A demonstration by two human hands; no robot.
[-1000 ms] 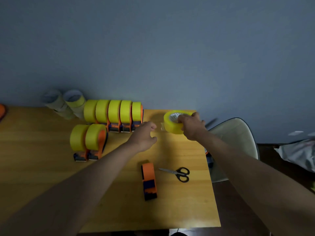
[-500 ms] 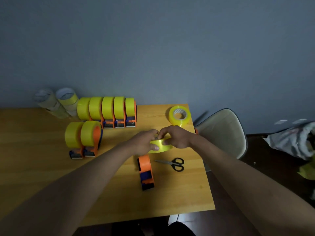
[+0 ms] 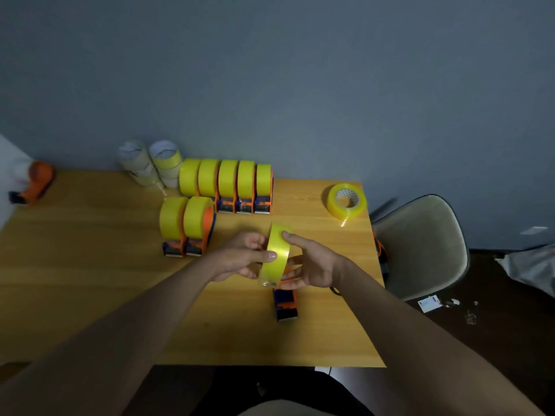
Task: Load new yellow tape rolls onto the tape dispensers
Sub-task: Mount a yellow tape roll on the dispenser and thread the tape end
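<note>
Wooden yellow-brown table (image 3: 90,295) under the hands; pale moulded plastic chair (image 3: 420,244) right of the right hand; white paper scraps (image 3: 432,304) on dark floor (image 3: 510,310) beyond it.

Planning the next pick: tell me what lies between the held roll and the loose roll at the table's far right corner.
In the head view, only bare tabletop lies between the held yellow tape roll and the loose roll. Nothing stands on that stretch.
</note>
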